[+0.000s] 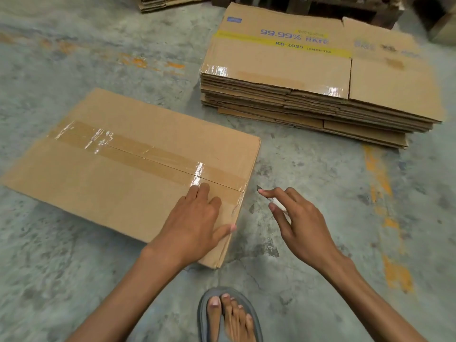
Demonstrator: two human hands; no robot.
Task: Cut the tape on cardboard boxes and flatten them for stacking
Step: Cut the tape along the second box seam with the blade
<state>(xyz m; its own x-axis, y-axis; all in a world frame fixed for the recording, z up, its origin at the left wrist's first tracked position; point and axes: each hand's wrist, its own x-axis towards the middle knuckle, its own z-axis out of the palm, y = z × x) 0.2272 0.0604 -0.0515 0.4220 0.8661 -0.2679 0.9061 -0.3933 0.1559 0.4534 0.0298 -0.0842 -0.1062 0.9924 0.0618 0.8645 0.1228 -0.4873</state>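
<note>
Worn grey concrete floor (74,255), scuffed and streaked with faded orange paint, carried everything; no bench showed. Nearest the camera a foot in a grey sandal (228,317) was planted on it.

Just beyond, the left hand (195,223) lay flat and spread on the near right corner of a cardboard box (111,174), fingertips touching the tape (158,157), most likely to pin the box so it would not slide under a cut. The right hand (298,223) hovered beside that corner, off the cardboard, pinching a small cutter (271,199) between thumb and fingers with the blade tip aimed at the end of the seam, seemingly lined up to start or finish a pass.

That box sat low on the floor, plain brown, its two flaps meeting in a dark line beneath a wide glossy strip that wrinkled over the right edge. Whether the strip was already slit could not be told.

Farther back and to the right, well apart, a stack of flattened boxes (308,99) waited, the top sheet printed in blue over a yellow band. More cardboard (170,2) lay at the far edge.
</note>
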